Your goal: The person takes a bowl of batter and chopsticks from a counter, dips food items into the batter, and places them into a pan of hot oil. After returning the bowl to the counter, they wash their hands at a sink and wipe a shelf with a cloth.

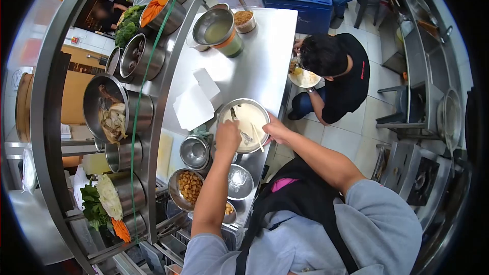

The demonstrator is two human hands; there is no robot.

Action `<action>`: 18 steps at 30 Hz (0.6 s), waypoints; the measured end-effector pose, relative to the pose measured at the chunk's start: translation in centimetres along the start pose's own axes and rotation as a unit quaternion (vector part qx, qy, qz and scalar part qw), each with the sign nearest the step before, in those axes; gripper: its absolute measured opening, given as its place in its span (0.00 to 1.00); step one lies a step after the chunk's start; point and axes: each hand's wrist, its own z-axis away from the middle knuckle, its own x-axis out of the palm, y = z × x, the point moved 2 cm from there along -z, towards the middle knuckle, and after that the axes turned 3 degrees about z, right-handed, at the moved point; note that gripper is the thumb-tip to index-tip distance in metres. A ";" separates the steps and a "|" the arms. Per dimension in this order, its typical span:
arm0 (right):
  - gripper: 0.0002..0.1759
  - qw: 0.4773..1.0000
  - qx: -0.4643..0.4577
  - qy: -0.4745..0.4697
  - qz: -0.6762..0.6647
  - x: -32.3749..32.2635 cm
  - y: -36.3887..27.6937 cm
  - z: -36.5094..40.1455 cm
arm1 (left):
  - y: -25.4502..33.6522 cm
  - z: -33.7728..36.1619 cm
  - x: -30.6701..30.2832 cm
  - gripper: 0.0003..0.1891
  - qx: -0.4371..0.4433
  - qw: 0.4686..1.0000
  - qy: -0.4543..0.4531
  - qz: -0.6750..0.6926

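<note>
A steel bowl point(221, 123) of creamy white liquid point(247, 114) stands near the counter's right edge. My right hand point(276, 130) is closed on the bowl's right rim. My left hand point(227, 135) is a fist over the left side of the bowl, wrapped round a metal utensil point(234, 113) whose exact kind I cannot make out. Pale sticks point(259, 137) lean in the liquid. Left of the bowl lie white paper sheets point(194, 108). Closer to me are small steel bowls point(194, 152) and a bowl of browned cubes point(189, 187).
A steel pot point(214, 26) and a tub of brown crumbs point(244, 21) stand at the counter's far end. On my left a steel shelf point(170, 71) holds several containers of vegetables and meat. A person in black point(351, 79) sits right of the counter with a plate point(304, 79).
</note>
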 end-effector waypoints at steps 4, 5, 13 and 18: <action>0.48 0.999 -0.015 0.036 -0.011 -0.4 1.3 7.2 | 4.1 2.6 -1.2 0.10 0.069 0.993 -0.087 -0.026; 0.51 0.998 -0.025 0.047 -0.020 -0.6 1.9 9.2 | 4.9 3.0 -2.0 0.10 0.085 0.994 -0.068 -0.020; 0.49 0.967 -0.102 0.190 -0.133 -1.8 9.5 27.2 | 17.8 9.3 -4.9 0.09 0.260 0.959 -0.090 0.066; 0.43 0.909 -0.187 0.297 -0.226 -2.6 14.8 37.6 | 28.1 15.1 -4.7 0.11 0.473 0.858 -0.203 0.000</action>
